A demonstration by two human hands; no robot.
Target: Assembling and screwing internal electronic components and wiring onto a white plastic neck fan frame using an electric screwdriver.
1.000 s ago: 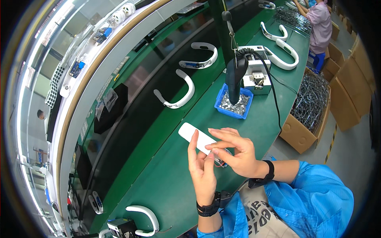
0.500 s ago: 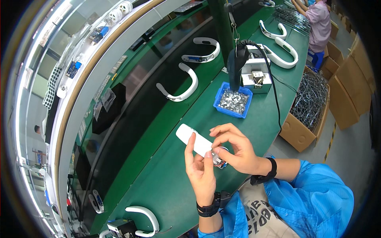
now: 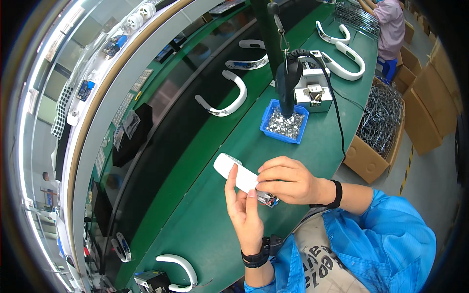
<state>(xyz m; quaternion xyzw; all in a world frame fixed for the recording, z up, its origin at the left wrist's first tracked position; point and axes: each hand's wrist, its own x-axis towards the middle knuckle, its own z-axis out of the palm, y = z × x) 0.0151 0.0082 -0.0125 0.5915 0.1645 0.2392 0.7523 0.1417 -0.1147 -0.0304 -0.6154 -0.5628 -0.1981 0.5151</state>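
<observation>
My left hand (image 3: pixel 244 212) grips a white plastic housing (image 3: pixel 240 177) over the near side of the bench, with the index finger along its side and the thumb near its lower end. Exposed electronics with small coloured wires (image 3: pixel 267 198) show at that end, partly covered by my fingers. My right hand (image 3: pixel 288 181) is closed over the housing's right end, its thumb hidden under the other fingers. Any small part in the pinch cannot be made out.
Beyond my hands a blue tray (image 3: pixel 264 128) holds many small metal pieces. A black hand tool (image 3: pixel 284 88) hangs above it, beside a bench fixture (image 3: pixel 312 95). White U-shaped housings (image 3: pixel 239 97) lie around the green bench (image 3: pixel 205 210). A carton (image 3: pixel 367 168) of metal strips stands right; a co-worker (image 3: pixel 391 29) is far right.
My right hand's fingers have come together and closed down onto the housing's end. The housing has shifted slightly left in my left hand, and the view has moved a little.
</observation>
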